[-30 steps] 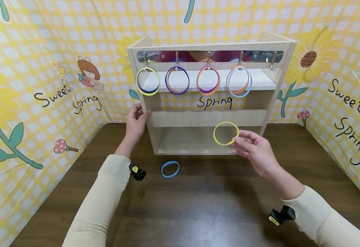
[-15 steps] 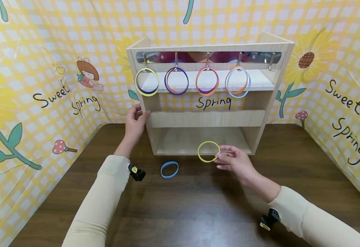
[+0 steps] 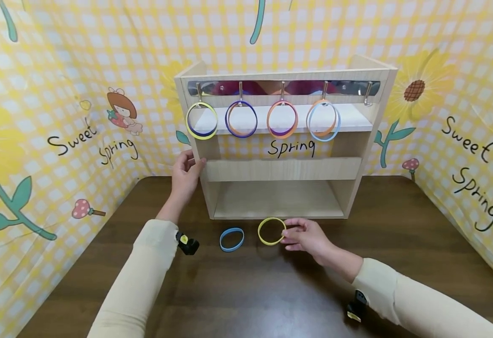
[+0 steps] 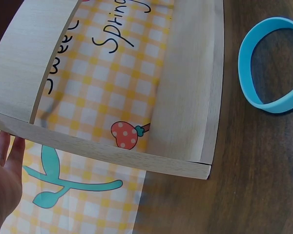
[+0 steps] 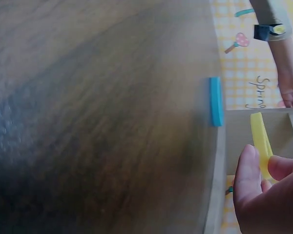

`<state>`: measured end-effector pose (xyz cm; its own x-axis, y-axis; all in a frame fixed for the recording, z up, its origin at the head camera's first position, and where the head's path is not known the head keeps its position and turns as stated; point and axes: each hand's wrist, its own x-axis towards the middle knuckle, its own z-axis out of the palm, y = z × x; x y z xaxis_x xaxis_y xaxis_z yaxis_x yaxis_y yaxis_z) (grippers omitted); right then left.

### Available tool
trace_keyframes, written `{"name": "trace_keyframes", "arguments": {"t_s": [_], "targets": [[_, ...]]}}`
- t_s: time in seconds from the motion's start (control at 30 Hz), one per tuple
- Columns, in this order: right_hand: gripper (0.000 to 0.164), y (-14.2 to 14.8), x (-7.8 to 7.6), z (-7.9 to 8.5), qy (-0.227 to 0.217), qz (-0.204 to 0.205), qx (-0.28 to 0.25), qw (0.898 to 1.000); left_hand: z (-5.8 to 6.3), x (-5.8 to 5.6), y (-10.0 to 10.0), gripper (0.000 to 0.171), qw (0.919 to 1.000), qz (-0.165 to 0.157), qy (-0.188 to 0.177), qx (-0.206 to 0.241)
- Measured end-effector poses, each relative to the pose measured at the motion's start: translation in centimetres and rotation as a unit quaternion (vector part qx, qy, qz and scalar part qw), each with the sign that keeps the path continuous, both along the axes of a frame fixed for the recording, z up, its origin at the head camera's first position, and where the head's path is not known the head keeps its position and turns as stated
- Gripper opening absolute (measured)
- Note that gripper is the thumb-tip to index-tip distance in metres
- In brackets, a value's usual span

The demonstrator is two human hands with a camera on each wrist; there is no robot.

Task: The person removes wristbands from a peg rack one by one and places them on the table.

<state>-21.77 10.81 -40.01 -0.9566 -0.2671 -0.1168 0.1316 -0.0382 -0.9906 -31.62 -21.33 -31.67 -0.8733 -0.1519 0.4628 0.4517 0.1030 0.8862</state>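
Observation:
A yellow silicone wristband (image 3: pixel 272 231) is pinched between the thumb and fingers of my right hand (image 3: pixel 307 237), close over the table just in front of the wooden shelf (image 3: pixel 282 169). In the right wrist view the yellow band (image 5: pixel 260 141) shows edge-on at the fingertips. My left hand (image 3: pixel 185 176) grips the shelf's left side, its thumb at the front edge and its fingers along the outside. To the left of the yellow band, a blue wristband (image 3: pixel 231 240) lies on the table; the left wrist view shows this blue band (image 4: pixel 249 73) beside the shelf's base.
A metal hook strip (image 3: pixel 261 88) runs across the shelf's top. Paired coloured bands, such as the yellow-and-navy pair (image 3: pixel 202 121), hang from several hooks; the rightmost hook (image 3: pixel 367 94) is bare. Checked cloth (image 3: pixel 73 61) encloses the brown table (image 3: pixel 246 295) behind and at both sides.
My right hand has moved left and down with the yellow wristband, from before the shelf's lower part to near the blue band. My left hand stays on the shelf's side.

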Motion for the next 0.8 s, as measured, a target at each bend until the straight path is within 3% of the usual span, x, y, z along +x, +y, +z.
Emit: {"name": "trace_keyframes", "arguments": {"t_s": [0.2, 0.3, 0.8], "targets": [[0.039, -0.7, -0.2, -0.9, -0.011, 0.005, 0.016, 1.0, 1.2, 2.0, 0.5, 0.039, 0.9999, -0.002, -0.003, -0.013], [0.038, -1.0, -0.3, -1.2, -0.016, 0.01, 0.02, 1.0, 1.3, 2.4, 0.6, 0.038, 0.9998, 0.0, -0.006, -0.017], [0.035, -1.6, -1.2, -1.5, -0.029, 0.022, 0.048, 0.998, 1.5, 2.1, 0.7, 0.04, 0.9999, -0.012, 0.002, -0.009]]}}
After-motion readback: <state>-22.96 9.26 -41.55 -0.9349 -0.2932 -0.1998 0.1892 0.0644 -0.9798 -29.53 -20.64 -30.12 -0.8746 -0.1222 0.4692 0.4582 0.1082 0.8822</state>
